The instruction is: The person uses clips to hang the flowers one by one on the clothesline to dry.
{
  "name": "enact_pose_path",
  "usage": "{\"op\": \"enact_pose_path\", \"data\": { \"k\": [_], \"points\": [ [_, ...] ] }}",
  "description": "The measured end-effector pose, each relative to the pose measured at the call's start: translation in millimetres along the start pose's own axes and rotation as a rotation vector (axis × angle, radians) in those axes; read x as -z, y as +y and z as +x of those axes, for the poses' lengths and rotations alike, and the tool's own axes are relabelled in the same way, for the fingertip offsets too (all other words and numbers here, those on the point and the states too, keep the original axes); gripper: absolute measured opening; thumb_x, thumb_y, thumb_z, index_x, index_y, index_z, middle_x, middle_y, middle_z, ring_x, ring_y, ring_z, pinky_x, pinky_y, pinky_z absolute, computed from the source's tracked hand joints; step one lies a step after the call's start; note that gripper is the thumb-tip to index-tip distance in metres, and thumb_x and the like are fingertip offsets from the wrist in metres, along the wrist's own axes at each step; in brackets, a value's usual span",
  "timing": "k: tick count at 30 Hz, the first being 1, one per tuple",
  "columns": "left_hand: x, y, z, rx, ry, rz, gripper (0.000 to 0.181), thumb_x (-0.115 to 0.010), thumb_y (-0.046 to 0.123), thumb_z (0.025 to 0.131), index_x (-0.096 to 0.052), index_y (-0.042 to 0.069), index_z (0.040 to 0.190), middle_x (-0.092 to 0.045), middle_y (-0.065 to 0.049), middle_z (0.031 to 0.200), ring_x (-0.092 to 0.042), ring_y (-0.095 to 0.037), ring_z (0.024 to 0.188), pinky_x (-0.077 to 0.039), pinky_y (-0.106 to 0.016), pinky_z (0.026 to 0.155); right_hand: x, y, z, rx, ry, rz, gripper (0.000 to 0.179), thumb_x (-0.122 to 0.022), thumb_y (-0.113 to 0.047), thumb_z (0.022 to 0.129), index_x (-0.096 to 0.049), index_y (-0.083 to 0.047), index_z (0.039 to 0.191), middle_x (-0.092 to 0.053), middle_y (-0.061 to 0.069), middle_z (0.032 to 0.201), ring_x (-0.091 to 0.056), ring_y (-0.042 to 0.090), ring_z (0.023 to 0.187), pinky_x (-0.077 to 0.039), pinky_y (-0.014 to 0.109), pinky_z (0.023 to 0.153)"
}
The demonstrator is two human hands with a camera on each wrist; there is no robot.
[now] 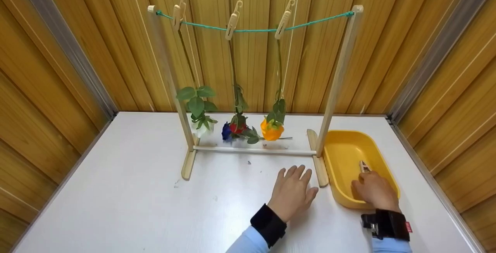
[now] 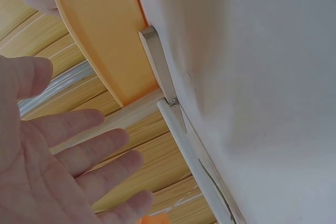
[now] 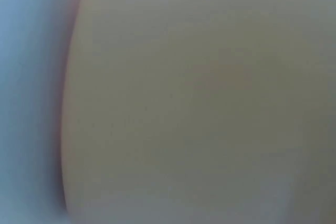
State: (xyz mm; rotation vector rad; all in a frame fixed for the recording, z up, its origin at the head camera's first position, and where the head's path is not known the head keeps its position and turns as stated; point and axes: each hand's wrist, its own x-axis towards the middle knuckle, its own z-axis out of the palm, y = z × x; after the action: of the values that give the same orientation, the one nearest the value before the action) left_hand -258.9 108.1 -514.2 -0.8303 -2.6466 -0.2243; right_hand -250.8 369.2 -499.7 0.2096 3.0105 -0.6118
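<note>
In the head view my right hand (image 1: 378,191) reaches down into the yellow basin (image 1: 337,160), fingers bent downward. One end of a beige clothespin (image 1: 364,166) shows just beyond its knuckles; my hand hides the rest, and the fingertips are out of sight. My left hand (image 1: 293,191) is held palm down over the white table, left of the basin, fingers spread and holding nothing. The left wrist view shows that same palm (image 2: 58,166) bare. Only a blurred pale surface fills the right wrist view.
A wooden frame (image 1: 337,74) carries a green cord (image 1: 255,30). Three clothespins (image 1: 231,24) on it hold upside-down flowers: a white one (image 1: 203,129), a red one (image 1: 237,127) and an orange one (image 1: 272,130). A blue flower (image 1: 226,132) lies behind the lower bar (image 1: 252,150).
</note>
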Motion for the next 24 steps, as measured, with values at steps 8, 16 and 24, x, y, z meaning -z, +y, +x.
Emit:
{"op": "enact_pose_path", "data": {
  "k": [8, 16, 24],
  "points": [
    [2.1, -6.9, -4.3, 0.007, 0.024, 0.003, 0.045, -0.057, 0.047, 0.103, -0.066, 0.019, 0.138, -0.066, 0.000, 0.138, -0.061, -0.019, 0.125, -0.050, -0.043, 0.104, 0, -4, -1.9, -0.029, 0.239, 0.165, 0.035, -0.060, -0.014, 0.100, -0.067, 0.015, 0.119, -0.067, 0.035, 0.112, -0.059, 0.035, 0.080, -0.044, 0.035, 0.062],
    [14.2, -17.5, -12.0, 0.026, 0.063, -0.024, 0.046, -0.059, 0.045, 0.103, -0.066, 0.016, 0.138, -0.066, -0.003, 0.138, -0.062, -0.021, 0.125, -0.051, -0.043, 0.102, 6, -23, -8.6, 0.099, 0.508, 0.227, 0.010, -0.070, -0.001, 0.094, -0.071, 0.008, 0.098, -0.068, 0.023, 0.091, -0.060, 0.031, 0.079, -0.047, 0.024, 0.064],
    [27.6, -29.0, -20.4, 0.060, 0.079, -0.168, 0.047, -0.059, 0.039, 0.104, -0.064, 0.009, 0.140, -0.063, -0.009, 0.142, -0.060, -0.026, 0.129, -0.048, -0.047, 0.106, 12, -64, -22.3, 0.263, 0.564, 0.310, 0.007, -0.073, 0.004, 0.091, -0.070, 0.000, 0.096, -0.070, 0.015, 0.094, -0.060, 0.024, 0.081, -0.044, 0.009, 0.067]
  ]
}}
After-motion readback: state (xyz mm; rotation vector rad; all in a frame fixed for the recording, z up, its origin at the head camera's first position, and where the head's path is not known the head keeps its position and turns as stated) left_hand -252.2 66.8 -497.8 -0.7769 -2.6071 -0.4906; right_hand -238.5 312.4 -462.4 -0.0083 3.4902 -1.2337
